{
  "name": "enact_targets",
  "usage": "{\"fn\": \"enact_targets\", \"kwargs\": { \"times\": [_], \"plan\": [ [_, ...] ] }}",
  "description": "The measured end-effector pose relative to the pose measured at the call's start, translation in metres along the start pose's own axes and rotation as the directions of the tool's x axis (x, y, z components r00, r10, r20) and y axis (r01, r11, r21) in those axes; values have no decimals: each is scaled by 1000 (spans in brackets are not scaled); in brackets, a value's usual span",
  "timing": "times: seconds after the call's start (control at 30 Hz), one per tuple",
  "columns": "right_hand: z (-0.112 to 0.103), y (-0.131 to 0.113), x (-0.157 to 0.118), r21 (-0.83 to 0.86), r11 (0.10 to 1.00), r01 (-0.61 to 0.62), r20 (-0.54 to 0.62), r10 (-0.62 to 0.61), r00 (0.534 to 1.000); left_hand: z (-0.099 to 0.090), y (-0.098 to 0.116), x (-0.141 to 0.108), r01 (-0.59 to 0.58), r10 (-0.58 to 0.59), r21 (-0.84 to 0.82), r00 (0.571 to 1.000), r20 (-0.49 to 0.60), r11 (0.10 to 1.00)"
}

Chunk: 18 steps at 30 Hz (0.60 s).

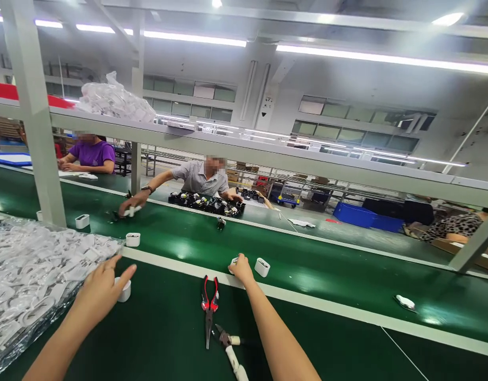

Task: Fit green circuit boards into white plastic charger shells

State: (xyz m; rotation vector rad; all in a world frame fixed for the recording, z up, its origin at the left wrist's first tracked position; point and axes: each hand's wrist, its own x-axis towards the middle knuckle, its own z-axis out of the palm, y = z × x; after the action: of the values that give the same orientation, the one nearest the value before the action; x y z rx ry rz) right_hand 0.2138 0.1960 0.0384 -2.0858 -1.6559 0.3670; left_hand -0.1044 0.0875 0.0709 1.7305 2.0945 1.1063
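Left hand (98,288): fingers and thumb spread, gripping nothing; the thumb lies just over the thumb-side housing (124,292), contact I cannot tell, and a careless sweep could tip it

Right hand (243,269): pinching the held housing (232,266) between thumb and fingers; much of it is hidden, and a shallow hold could let it slip

Green belt (327,275): if it is running, which I cannot tell, the loose white housings on it could be carried out of reach; a co-worker's hand (136,202) on its far side could also disturb parts

Bag of white parts (37,286): heaped near the left wrist; a snagged sleeve of film could spill pieces onto the bench

Red-handled pliers (209,313): handles up against the white strip (176,264), below the right hand; a dropping wrist could knock them

White-handled cutters (233,357): just beside the pliers' nose, so grabbing one could drag the other

Held housing: at the belt's near edge, near the neighbouring housing (262,268); a clumsy release could bump that one over
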Motion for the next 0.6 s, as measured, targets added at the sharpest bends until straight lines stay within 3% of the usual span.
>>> {"fn": "enact_targets", "kwargs": {
  "times": [0.07, 0.17, 0.27, 0.37, 0.47, 0.57, 0.6],
  "plan": [
    [12, 6, 7, -13, 1000, -3, -1, 3, 1000, 15, -20, -1, 78, -95, 171, 991, 96, 982],
    [18, 13, 4, -24, 999, 49, -15, -49, 999, 29, -38, -5, 18, -96, 278, 958, 269, 960],
    [9, 27, -12, -33, 989, 144, -40, -145, 989, 32, -48, -9, -48, -44, 254, 938, 344, 966],
    [-15, 61, -40, -49, 976, 212, -65, -215, 974, 33, -49, -18, -113, 19, 216, 919, 393, 970],
    [-45, 111, -69, -83, 986, 144, -124, -154, 980, 39, -23, -37, -189, 171, -7, 870, 463, 982],
    [-73, 164, -89, -112, 991, -68, -231, 40, 972, 46, 32, -66, -204, 346, -331, 818, 459, 921],
    [-81, 181, -92, -113, 982, -152, -269, 117, 956, 47, 52, -76, -171, 369, -393, 778, 508, 903]
  ]
}}
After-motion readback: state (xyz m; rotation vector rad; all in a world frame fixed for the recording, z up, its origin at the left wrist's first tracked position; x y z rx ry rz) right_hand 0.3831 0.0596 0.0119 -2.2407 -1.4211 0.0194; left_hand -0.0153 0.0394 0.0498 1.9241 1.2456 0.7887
